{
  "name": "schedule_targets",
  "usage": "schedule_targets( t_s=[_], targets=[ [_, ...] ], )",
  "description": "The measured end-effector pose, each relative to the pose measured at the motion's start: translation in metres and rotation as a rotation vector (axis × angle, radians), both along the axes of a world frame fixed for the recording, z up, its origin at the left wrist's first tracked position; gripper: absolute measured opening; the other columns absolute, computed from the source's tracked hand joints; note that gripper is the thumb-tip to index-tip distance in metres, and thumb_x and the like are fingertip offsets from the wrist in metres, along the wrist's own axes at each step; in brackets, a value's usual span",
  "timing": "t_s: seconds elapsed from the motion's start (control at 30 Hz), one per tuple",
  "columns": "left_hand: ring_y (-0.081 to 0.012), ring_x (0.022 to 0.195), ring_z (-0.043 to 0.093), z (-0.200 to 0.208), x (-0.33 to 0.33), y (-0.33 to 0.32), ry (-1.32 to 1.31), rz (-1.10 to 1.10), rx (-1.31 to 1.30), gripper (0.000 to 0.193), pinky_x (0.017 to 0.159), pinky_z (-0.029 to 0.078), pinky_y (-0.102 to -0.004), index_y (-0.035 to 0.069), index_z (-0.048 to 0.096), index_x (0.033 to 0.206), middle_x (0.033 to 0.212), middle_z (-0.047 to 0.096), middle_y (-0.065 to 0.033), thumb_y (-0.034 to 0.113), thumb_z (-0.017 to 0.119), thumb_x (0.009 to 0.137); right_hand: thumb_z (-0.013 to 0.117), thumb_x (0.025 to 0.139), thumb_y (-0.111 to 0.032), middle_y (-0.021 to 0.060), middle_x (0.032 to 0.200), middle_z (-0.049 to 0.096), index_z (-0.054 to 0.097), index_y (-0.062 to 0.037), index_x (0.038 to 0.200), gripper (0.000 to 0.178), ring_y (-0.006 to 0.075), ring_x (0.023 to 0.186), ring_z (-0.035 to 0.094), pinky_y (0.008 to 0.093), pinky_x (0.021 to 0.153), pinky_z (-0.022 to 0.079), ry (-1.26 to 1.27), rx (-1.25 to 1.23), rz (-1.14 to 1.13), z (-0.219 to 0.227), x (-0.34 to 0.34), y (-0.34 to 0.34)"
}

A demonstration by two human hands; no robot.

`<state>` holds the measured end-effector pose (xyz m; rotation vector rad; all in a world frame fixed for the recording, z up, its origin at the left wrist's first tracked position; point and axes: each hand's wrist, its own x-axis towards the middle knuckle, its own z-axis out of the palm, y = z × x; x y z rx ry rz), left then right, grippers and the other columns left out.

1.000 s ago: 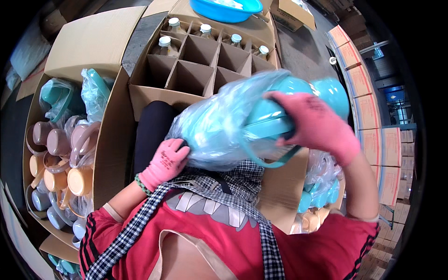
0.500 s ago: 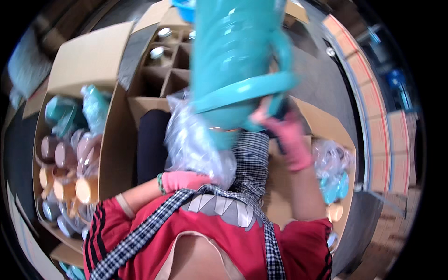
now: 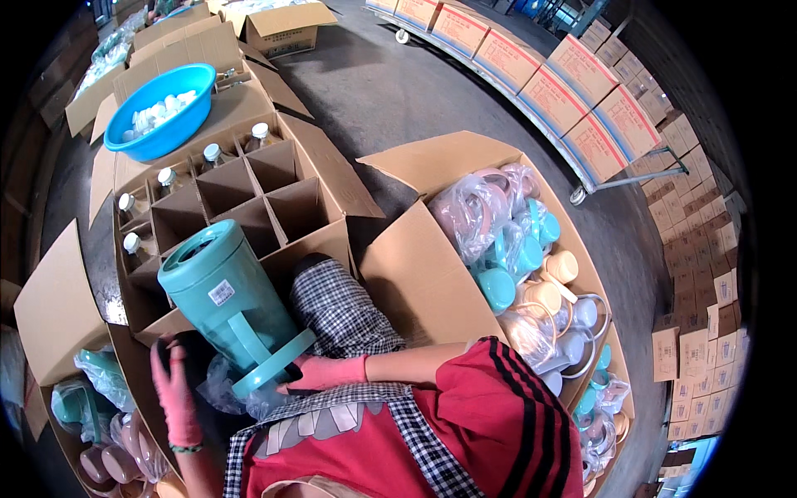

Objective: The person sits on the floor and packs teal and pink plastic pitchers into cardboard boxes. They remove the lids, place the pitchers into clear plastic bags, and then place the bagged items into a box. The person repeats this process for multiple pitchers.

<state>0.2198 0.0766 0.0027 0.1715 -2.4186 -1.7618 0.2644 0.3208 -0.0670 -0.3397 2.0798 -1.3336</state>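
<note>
A teal plastic thermos flask casing [image 3: 237, 299] leans over my lap. Its round opening is uppermost, and a side handle and hoop handle are at the lower end. My right hand [image 3: 328, 373], in a pink glove, grips that lower end by the hoop, its fingertips partly hidden. Left of the casing, my left hand [image 3: 176, 394] is raised, also pink-gloved, with its fingers stretched out and nothing in them. Crumpled clear plastic [image 3: 222, 386] lies on my lap under the casing. Just beyond stands a divided carton [image 3: 320, 178] with several white-capped bottle-like pieces in its cells.
A blue basin [image 3: 158, 124] of white pieces rests over the carton's far end. At right, an open box [image 3: 448, 274] holds bagged flask parts in several colours; another box [image 3: 62, 290] stands at left. A cart [image 3: 581, 178] stacked with cartons is on the floor beyond.
The casing has come down to my lap, now tilted with its opening up. My left hand has come off the clear plastic and opened. The view has turned right.
</note>
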Motion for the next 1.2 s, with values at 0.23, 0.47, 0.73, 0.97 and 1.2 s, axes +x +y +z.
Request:
schedule_targets(
  t_s=[0.23, 0.47, 0.73, 0.97, 1.2],
  targets=[
    [-0.0167, 0.098, 0.052, -0.021, -0.053, -0.024, 0.078, 0.142, 0.347, 0.032, 0.088, 0.039, -0.0285, -0.001, 0.049, 0.116, 0.108, 0.054, -0.0090, 0.018, 0.045, 0.090, 0.055, 0.083, -0.028, 0.0100, 0.090, 0.063, 0.061, 0.0012, 0.091, 0.031, 0.0162, 0.087, 0.058, 0.0283, 0.078, 0.044, 0.038, -0.060, 0.148, 0.131, -0.077, 0.054],
    [-0.0404, 0.125, 0.024, 0.027, -0.076, 0.085, 0.323, -0.115, -0.504, 0.060, 0.103, 0.020, -0.0436, 0.000, 0.038, 0.124, 0.132, 0.028, -0.0289, 0.036, 0.055, 0.079, 0.047, 0.085, -0.050, 0.0061, 0.090, 0.058, 0.052, -0.0021, 0.107, 0.053, 0.0147, 0.083, 0.053, 0.0292, 0.077, 0.044, 0.128, -0.619, -0.482, 0.054, -0.214, 0.019],
    [-0.0225, 0.092, 0.052, 0.005, -0.123, 0.016, 0.073, -0.145, 0.450, 0.036, 0.082, 0.040, -0.0339, 0.005, 0.053, 0.096, 0.089, 0.054, -0.0144, 0.039, 0.048, 0.083, 0.039, 0.088, -0.049, 0.0158, 0.122, 0.043, 0.037, -0.0014, 0.124, 0.060, 0.0264, 0.112, 0.042, 0.0377, 0.099, 0.030, 0.595, -0.278, -0.660, 0.059, -0.152, -0.036],
    [-0.0294, 0.104, 0.048, 0.034, -0.104, 0.025, 0.438, -0.003, -0.015, 0.037, 0.091, 0.036, -0.0361, 0.003, 0.051, 0.102, 0.105, 0.052, -0.0168, 0.035, 0.047, 0.082, 0.031, 0.089, -0.054, 0.0115, 0.119, 0.047, 0.038, -0.0010, 0.125, 0.064, 0.0190, 0.106, 0.044, 0.0328, 0.095, 0.032, 0.377, -0.462, -0.549, 0.079, -0.170, -0.030],
    [-0.0357, 0.104, 0.046, 0.062, -0.076, 0.065, 0.567, -0.127, -0.278, 0.031, 0.088, 0.038, -0.0351, 0.004, 0.052, 0.102, 0.105, 0.051, -0.0200, 0.027, 0.043, 0.084, 0.037, 0.089, -0.048, 0.0111, 0.117, 0.049, 0.044, -0.0025, 0.120, 0.056, 0.0191, 0.109, 0.045, 0.0311, 0.095, 0.034, 0.133, -0.442, -0.511, 0.074, -0.204, 0.017]
  ],
)
